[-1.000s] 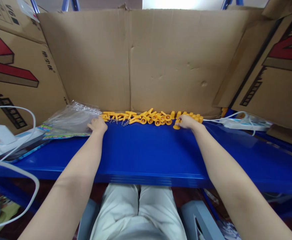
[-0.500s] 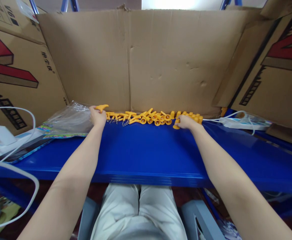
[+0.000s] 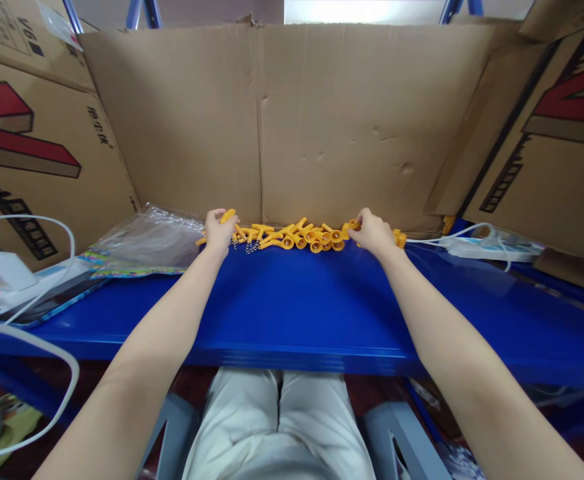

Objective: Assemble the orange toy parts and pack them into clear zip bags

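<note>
As the left hand point(image 3: 218, 231) grips a yellow piece point(image 3: 228, 215), the right hand point(image 3: 375, 233) pinches a second one point(image 3: 353, 224).
Fingers curled, both hover where yellow parts point(image 3: 315, 236) line the blue desk's point(image 3: 302, 300) far side.

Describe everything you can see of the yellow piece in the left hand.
The yellow piece shows one smooth, rounded, elongated end, plastic by its look, with no damage visible. It slants up to the right, gripped by the fingers of the left hand, in front of the cardboard panel and near the left part of the yellow row. The hand hides the rest.
</note>
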A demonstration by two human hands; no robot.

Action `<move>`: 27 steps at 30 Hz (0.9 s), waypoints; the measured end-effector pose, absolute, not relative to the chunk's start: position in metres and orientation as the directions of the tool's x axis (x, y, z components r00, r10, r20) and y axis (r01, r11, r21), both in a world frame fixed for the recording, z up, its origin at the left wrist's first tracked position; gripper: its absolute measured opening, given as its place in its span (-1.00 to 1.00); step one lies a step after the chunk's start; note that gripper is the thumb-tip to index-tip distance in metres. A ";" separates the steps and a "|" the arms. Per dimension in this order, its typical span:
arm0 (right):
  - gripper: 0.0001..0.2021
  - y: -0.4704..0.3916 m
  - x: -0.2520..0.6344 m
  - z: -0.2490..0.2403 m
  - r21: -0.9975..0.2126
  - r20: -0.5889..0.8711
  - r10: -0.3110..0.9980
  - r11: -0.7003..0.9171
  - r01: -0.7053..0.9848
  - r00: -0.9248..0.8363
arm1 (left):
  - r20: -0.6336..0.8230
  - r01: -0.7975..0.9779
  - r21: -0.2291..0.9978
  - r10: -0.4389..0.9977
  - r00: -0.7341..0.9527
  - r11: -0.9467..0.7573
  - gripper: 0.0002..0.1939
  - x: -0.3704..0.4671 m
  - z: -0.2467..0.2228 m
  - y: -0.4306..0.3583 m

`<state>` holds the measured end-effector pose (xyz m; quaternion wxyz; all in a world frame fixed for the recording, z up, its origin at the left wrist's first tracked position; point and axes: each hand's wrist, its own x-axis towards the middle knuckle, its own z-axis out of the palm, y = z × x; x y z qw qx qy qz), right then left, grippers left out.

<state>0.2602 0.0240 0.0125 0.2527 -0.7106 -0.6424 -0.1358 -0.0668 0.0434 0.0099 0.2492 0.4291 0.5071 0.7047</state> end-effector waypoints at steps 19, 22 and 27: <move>-0.74 -0.001 0.184 -0.002 0.090 0.358 0.817 0.452 0.887 -0.453 | -0.078 -0.327 0.939 0.992 0.097 0.105 -0.58 -0.035 0.015 0.016; -0.73 -0.002 0.183 -0.001 0.067 0.351 0.813 0.474 0.878 -0.465 | -0.086 -0.331 0.936 0.991 0.106 0.117 -0.57 -0.036 0.014 0.017; -0.73 -0.002 0.184 0.000 0.052 0.321 0.818 0.487 0.872 -0.477 | -0.072 -0.340 0.935 0.993 0.098 0.102 -0.56 -0.037 0.013 0.019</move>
